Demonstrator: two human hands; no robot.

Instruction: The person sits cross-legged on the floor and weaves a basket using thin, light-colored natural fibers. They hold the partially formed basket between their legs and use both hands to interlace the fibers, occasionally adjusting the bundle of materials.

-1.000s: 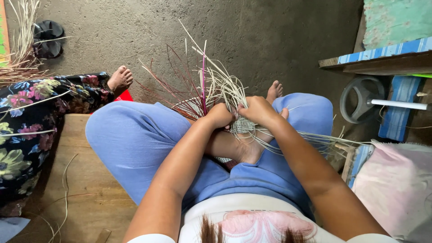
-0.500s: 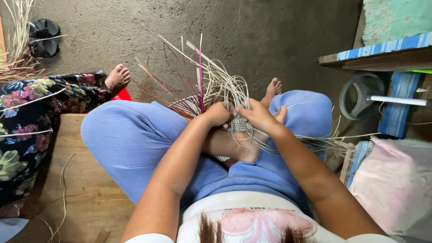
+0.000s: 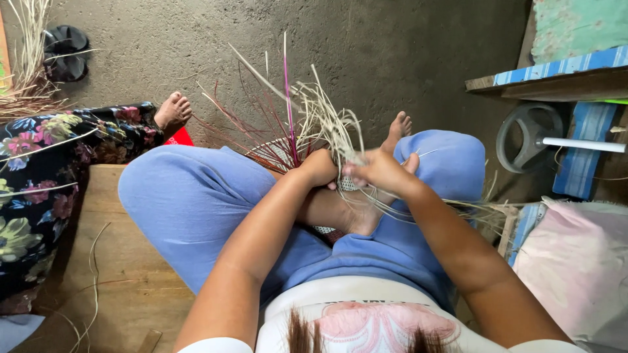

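left hand [image 3: 318,168] and right hand [image 3: 378,171] grip woven basket [image 3: 275,153] strands [image 3: 327,121].

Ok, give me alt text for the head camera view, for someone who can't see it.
A seated person's left hand and right hand grip pale and reddish straw strands of a partly woven piece in their lap. Beside them, another person's bare foot rests on the concrete floor.

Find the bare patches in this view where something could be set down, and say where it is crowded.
Free: the concrete floor beyond the strand tips, and the wooden platform between the floral-clothed person and the blue-trousered knee. Crowded: the lap, where the left hand and right hand grip the woven piece, and the cluttered right side.
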